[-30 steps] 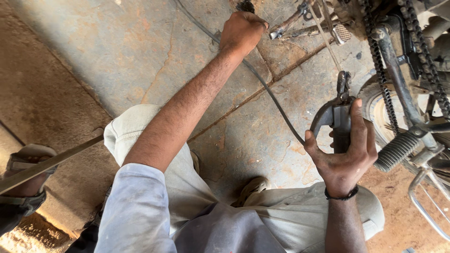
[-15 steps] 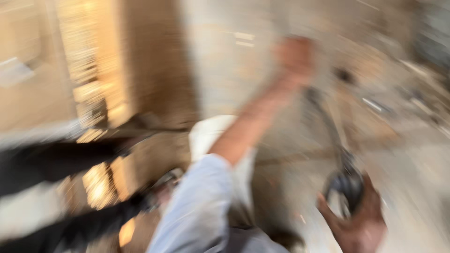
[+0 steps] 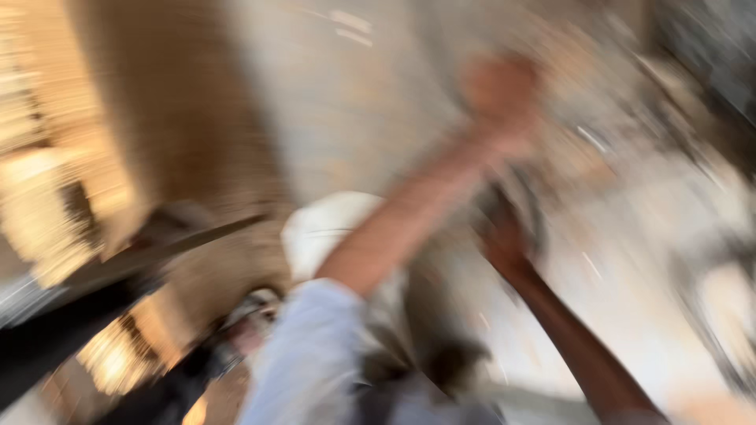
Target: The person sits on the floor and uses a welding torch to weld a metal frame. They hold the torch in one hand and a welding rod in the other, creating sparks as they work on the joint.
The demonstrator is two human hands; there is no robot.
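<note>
The whole view is smeared by motion. My left arm in a pale blue sleeve reaches up and away, and my left hand [image 3: 502,88] is a blurred lump over the concrete floor; I cannot make out whether it grips anything. My right hand [image 3: 504,240] has come in close under the left forearm. A dark curved shape, the pliers [image 3: 529,206], seems to be in its grasp. My knee in light trousers [image 3: 331,224] shows between the arms.
At lower left are another person's dark trouser leg [image 3: 47,330] and a thin dark rod [image 3: 197,240] slanting across. A brown dirt strip [image 3: 181,118] runs beside the grey concrete floor [image 3: 354,102]. Dark bicycle parts [image 3: 709,47] blur at the right edge.
The camera has swung left and everything is blurred. My right hand with the pliers has moved left, under my left forearm. My left arm stays stretched out.
</note>
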